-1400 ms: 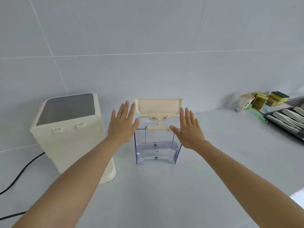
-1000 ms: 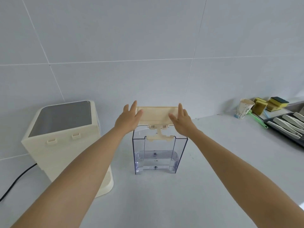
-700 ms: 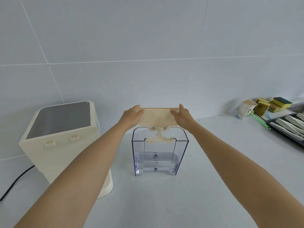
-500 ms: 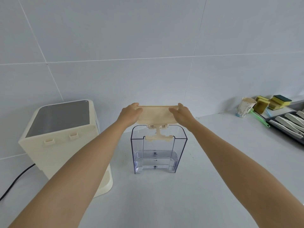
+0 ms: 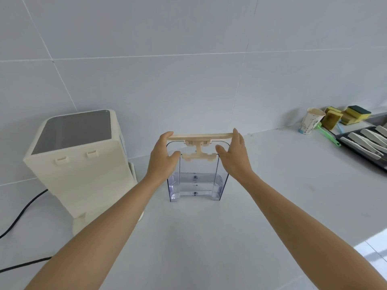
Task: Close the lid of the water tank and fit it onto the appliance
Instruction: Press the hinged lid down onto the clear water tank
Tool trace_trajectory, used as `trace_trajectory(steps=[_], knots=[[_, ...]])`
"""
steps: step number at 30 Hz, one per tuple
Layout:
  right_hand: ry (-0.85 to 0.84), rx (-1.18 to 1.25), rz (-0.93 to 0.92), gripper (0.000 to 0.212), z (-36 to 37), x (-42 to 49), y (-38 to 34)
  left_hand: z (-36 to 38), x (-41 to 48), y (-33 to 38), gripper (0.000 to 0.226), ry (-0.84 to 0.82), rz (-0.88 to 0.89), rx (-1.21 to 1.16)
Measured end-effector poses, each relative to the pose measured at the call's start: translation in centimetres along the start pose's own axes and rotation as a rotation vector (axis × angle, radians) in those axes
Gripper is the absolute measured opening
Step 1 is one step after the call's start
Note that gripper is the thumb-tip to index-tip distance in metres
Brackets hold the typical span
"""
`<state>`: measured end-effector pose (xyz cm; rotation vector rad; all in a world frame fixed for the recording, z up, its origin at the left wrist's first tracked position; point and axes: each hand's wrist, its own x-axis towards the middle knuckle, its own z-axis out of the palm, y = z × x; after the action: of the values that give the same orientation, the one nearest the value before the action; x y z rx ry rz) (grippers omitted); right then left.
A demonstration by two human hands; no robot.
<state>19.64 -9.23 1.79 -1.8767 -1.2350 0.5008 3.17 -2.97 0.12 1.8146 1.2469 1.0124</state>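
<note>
Now both forearms reach forward over the white bench (image 5: 272, 185). Between them stands the clear plastic water tank (image 5: 195, 176), its cream lid (image 5: 200, 135) lying nearly flat on top. The left hand (image 5: 162, 156) and right hand (image 5: 235, 156) each pinch an end of the lid, thumbs below. Left of the left hand stands the cream box-shaped appliance (image 5: 81, 162).

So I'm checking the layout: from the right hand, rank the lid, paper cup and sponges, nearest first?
1. Lid: touching the right hand, atop the tank.
2. Paper cup: far right, by the wall.
3. Sponges: farther right, beyond the cup.
</note>
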Motion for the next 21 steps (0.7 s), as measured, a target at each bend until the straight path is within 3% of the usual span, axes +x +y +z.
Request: trace_trajectory(steps=[7, 13, 21], knots=[[0.002, -0.043, -0.024, 0.065, 0.8, -1.8, 2.1, 0.9, -1.8, -2.0, 0.059, 0.022, 0.034, 0.035], [-0.044, -0.197, -0.037, 0.057, 1.6, -1.8, 3.7, 1.3, -2.3, -3.5, 0.064, -0.011, -0.073, 0.276], [-0.107, -0.495, -0.072, 0.065, 1.4, -1.5, 4.0, 0.5, -2.2, -4.5, 0.07, -0.007, 0.09, 0.513]])
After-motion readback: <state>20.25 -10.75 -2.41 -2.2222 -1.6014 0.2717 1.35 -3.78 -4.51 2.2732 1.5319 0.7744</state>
